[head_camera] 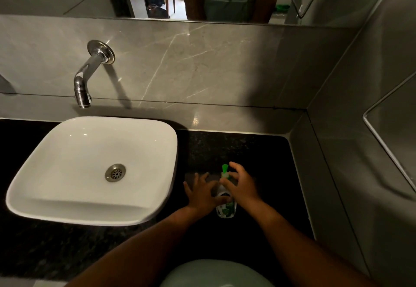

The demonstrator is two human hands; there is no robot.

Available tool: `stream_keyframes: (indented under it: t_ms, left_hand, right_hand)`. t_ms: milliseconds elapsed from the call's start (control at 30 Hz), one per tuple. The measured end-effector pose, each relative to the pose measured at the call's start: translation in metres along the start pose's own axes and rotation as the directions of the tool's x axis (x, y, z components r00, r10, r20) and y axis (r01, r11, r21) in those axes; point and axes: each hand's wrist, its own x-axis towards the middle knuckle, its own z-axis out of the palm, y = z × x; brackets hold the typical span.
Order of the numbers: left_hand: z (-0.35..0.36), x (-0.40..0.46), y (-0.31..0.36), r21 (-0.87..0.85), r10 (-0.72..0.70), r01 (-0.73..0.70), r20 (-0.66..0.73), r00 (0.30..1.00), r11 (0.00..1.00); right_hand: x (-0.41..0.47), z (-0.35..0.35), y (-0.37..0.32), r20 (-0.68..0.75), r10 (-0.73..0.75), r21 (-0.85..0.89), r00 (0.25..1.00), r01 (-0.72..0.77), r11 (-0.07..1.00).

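A small clear soap bottle [225,210] with a green pump head [224,168] stands on the black countertop [258,151], to the right of the basin. My right hand [242,186] curls round the bottle's neck and pump from the right, thumb across the front of the neck. My left hand [201,194] lies just left of the bottle with its fingers straight and spread. Its thumb reaches toward the bottle's body. My hands hide the bottle's middle.
A white square basin [67,210] with a metal drain sits on the left of the counter. A chrome tap [82,88] juts from the grey marble wall above it. A grey wall closes the right side. A mirror strip runs along the top.
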Motion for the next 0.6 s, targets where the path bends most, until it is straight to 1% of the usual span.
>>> stream_keyframes:
  t_ms: [100,167,233,367,500,600]
  left_hand:
    - [-0.004,0.003,0.005,0.046,0.080,-0.075,-0.124,0.989,0.996]
    - [-0.009,0.007,0.008,0.069,0.136,-0.126,-0.159,0.978,0.990]
    - [-0.013,0.010,0.008,0.057,0.174,-0.166,-0.175,0.969,0.984]
    - [-0.011,0.012,0.004,0.013,0.181,-0.183,-0.209,0.961,0.983]
    - [-0.003,0.012,0.000,0.023,0.169,-0.168,-0.215,0.962,0.986]
    - [-0.004,0.013,-0.001,0.044,0.182,-0.177,-0.217,0.959,0.983]
  right_hand:
    - [-0.016,-0.017,-0.009,0.088,-0.062,-0.080,0.994,0.069,0.994]
    - [-0.026,-0.029,-0.018,0.111,-0.092,-0.139,0.990,0.107,0.984]
    - [-0.033,-0.039,-0.028,0.121,-0.104,-0.207,0.987,0.127,0.970]
    - [-0.036,-0.048,-0.045,0.128,-0.132,-0.292,0.983,0.165,0.942]
    - [-0.035,-0.045,-0.052,0.135,-0.162,-0.425,0.978,0.204,0.882]
    - [-0.033,-0.041,-0.056,0.105,-0.206,-0.498,0.973,0.231,0.836]
